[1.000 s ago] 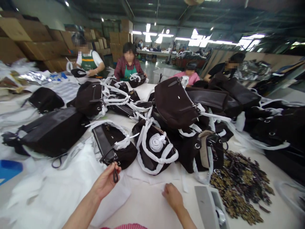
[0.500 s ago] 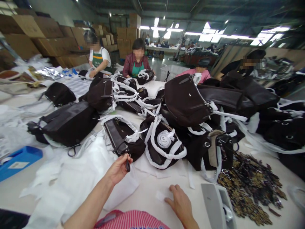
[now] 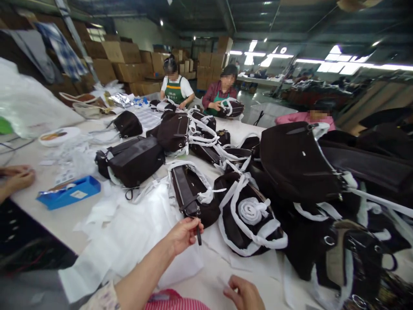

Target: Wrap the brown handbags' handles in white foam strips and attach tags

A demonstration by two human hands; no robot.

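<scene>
A small black handbag (image 3: 201,209) with a white-wrapped strap lies on its side in front of me. My left hand (image 3: 185,234) pinches the dark zipper pull (image 3: 199,236) that hangs at the bag's near end. Low in the view, my right hand (image 3: 243,295) has its fingers curled in, with a thin whitish slip (image 3: 223,280) at the fingertips, blurred. Right of the held bag lies another black bag (image 3: 234,230), its strap in white wrapping and a coiled white roll (image 3: 252,211) on top.
White wrapping sheets (image 3: 129,241) spread left of my arm. Beyond them are a blue box (image 3: 74,193) and another person's hands (image 3: 19,178). More black bags (image 3: 297,159) pile up ahead and right. Co-workers (image 3: 176,88) sit across the table.
The view has swung left, so the bags shift rightward. My left hand keeps hold of the zipper pull. My right hand's fingers have curled in around the slip.
</scene>
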